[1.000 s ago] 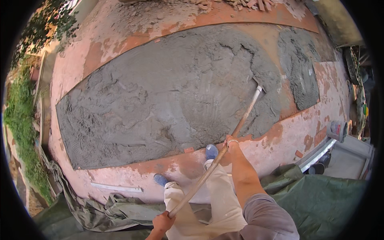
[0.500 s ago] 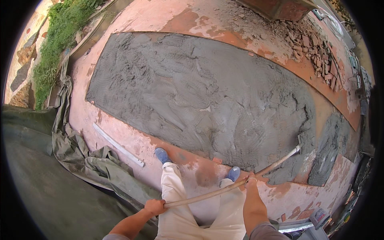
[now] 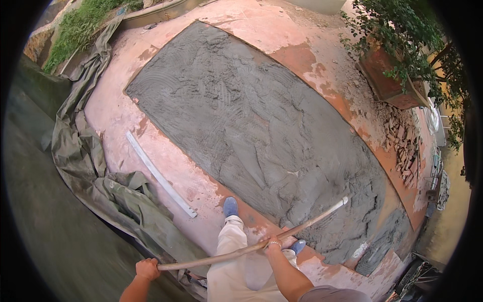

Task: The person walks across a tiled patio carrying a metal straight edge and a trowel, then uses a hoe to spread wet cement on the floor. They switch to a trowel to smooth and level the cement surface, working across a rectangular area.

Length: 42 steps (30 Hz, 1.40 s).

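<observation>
My left hand [image 3: 147, 269] is wrapped round the near end of a long wooden-handled hoe [image 3: 211, 259]. Farther along the handle, my right hand [image 3: 273, 243] grips it, a bracelet at the wrist. The handle slopes up to the right across my legs. Its pale head [image 3: 344, 200] is over the right part of a wide bed of wet grey mortar [image 3: 241, 121]; the blade hardly shows, and I cannot tell whether it touches. Ridges and smears mark the mortar. My feet, in blue shoes [image 3: 230, 206], stand by its near edge.
A pale straight bar [image 3: 160, 174] lies on the pinkish floor at left, beside a crumpled green tarp [image 3: 80, 146]. Broken bricks [image 3: 402, 146] are heaped at far right, below a planter [image 3: 390, 78] with a leafy shrub. A smaller mortar patch [image 3: 385, 246] lies at right.
The view has turned, so the mortar bed lies more slantwise. Both hands and the hoe have shifted left in view; its head stands farther left and slightly lower. Both hands keep their grip.
</observation>
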Tool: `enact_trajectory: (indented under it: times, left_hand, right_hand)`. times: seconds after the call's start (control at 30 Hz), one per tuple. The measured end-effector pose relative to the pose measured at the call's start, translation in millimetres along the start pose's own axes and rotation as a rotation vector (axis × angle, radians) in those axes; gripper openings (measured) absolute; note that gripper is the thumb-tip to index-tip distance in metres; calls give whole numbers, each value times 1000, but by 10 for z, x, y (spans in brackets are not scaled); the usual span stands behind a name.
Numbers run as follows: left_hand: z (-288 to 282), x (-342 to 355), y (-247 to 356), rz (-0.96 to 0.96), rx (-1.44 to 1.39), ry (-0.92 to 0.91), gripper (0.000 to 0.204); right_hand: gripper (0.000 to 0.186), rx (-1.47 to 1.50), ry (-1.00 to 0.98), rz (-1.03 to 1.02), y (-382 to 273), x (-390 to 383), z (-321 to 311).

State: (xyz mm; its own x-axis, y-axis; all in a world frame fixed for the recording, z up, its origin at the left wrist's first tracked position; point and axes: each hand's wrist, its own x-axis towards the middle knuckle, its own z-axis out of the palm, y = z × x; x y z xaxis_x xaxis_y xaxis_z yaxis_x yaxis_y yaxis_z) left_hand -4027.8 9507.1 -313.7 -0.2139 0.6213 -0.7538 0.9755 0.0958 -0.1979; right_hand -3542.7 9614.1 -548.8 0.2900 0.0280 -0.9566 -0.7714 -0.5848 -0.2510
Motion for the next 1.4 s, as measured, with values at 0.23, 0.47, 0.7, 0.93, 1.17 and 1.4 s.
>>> enact_trajectory:
  times: [0.23, 0.47, 0.7, 0.93, 1.17, 1.4]
  left_hand:
    - [-167, -576, -885, -250, -298, -196, 38]
    - [-607, -179, 193, -225, -846, -385, 33]
    - [-429, 590, 1079, 152, -1129, -265, 53]
    - [-5, 305, 626, -85, -1182, -486, 39]
    - [-308, 177, 898, -30, -1220, -647, 41]
    - [-758, -962, 437, -246, -805, -409, 43]
  right_hand:
    - [27, -345, -90, -104, 714, -953, 1923]
    - [34, -892, -192, -524, 52, -1108, 3365]
    - [36, -1092, -281, -843, -322, -1279, 4097]
    - [50, -1297, -231, -653, 344, -1545, 3541]
    - [57, -1248, -360, -638, -91, -1275, 3374]
    - [29, -470, -627, -211, 76, -1632, 1542]
